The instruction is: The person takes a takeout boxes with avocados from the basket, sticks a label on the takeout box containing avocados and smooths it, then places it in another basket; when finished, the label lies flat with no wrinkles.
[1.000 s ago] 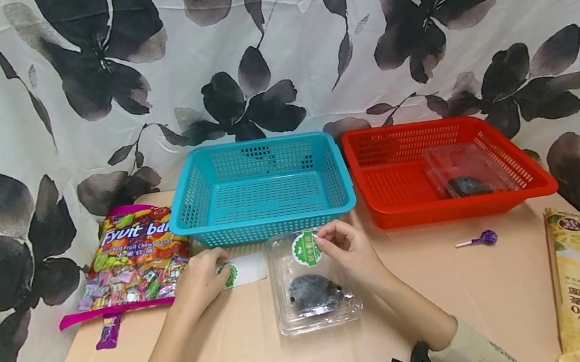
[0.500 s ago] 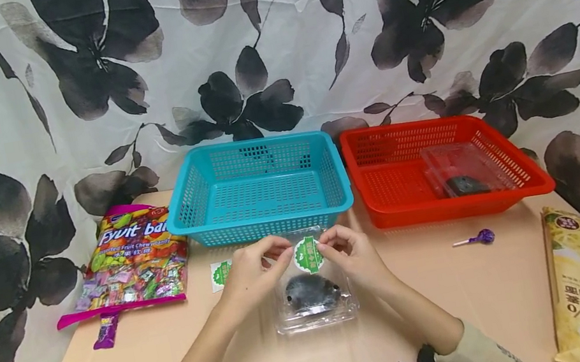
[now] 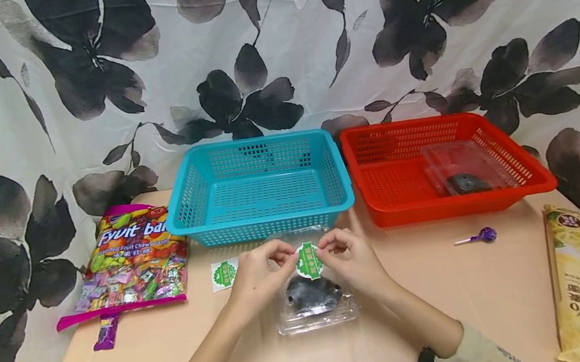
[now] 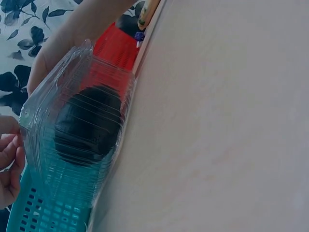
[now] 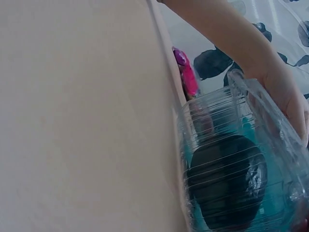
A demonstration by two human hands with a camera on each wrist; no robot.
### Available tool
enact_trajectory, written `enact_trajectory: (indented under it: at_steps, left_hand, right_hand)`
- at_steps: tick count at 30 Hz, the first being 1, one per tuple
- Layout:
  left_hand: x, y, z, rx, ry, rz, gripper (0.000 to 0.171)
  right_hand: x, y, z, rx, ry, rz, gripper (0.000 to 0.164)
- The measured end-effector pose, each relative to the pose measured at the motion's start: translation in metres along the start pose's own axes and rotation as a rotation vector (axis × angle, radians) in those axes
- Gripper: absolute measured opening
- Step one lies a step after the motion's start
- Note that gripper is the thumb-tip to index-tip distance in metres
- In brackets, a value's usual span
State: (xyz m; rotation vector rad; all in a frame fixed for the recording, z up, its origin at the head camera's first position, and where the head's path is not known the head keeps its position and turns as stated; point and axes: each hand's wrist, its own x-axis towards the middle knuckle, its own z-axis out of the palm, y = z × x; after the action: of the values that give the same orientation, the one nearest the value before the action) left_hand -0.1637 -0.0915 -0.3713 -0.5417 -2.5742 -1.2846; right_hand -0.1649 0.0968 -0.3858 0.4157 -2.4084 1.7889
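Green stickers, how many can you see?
2. One sticker is pinched between the left hand and right hand, over the clear box. The other sticker lies left of the left hand. The hands might hide more.

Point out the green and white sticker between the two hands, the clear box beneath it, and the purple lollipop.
Green and white sticker (image 3: 309, 261): head view, on its printed green middle.
Clear box (image 3: 317, 322): head view, on its near rim.
Purple lollipop (image 3: 488, 235): head view, on its round candy end.

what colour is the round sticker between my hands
The round sticker is green and white; it shows best in the head view.
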Motion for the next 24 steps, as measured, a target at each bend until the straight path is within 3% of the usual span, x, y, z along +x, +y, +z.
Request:
enact_trajectory:
  at_steps: [3, 8, 16, 24]
  left_hand:
    - [0.0000, -0.0013, 0.0016, 0.084, 0.004, -0.012, 0.003]
    - [0.0008, -0.0023, 0.0028, 0.233, 0.052, 0.078, 0.004]
    - [0.0008, -0.0061, 0.0054, 0.368, 0.099, 0.175, 0.007]
    - [0.0008, -0.0090, 0.0061, 0.430, 0.109, 0.200, 0.005]
  right_hand:
    - [0.0011, 0.0080, 0.0020, -0.071, 0.033, -0.041, 0.007]
    - [0.0010, 0.0108, 0.0042, -0.174, 0.062, -0.068, 0.010]
    - [0.0002, 0.0115, 0.0055, -0.288, 0.073, -0.102, 0.011]
    - [-0.0003, 0.0107, 0.0051, -0.323, 0.071, -0.118, 0.013]
